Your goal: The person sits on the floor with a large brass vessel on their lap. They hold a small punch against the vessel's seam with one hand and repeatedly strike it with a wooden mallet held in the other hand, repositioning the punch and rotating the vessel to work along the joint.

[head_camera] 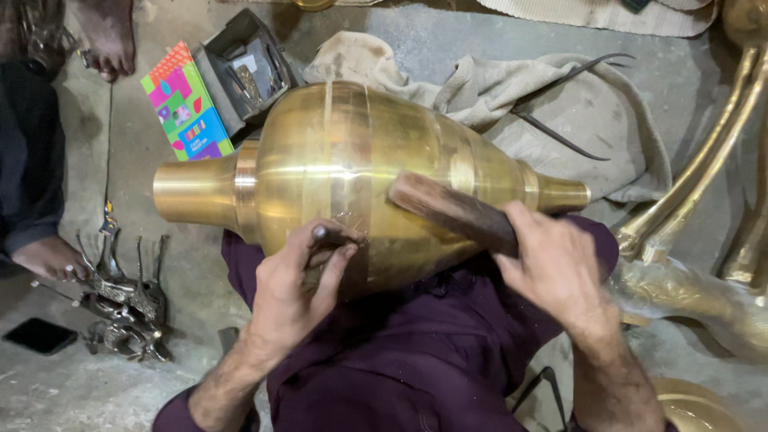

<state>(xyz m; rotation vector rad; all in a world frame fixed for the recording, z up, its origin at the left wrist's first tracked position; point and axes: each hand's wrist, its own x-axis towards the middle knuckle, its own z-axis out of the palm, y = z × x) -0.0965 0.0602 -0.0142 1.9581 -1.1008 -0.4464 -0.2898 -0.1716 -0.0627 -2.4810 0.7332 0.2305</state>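
Left hand (pixel 292 292) pins punch (pixel 332 235) on brass vase (pixel 344 172) — right hand (pixel 556 268) grips mallet (pixel 452 210).

Both hands (pixel 292 292) (pixel 552 268) clenched, fingers curled

Brass vase (pixel 352 172) on its side, punch (pixel 330 235) and mallet (pixel 454 212) set against it

The polished golden vase lies across the purple-clad lap, wide mouth out beyond the left grip, narrow neck past the right grip. The dark punch tip touches its belly just above the left grip; the dark wooden mallet slants up-left from the right grip, onto the brass.
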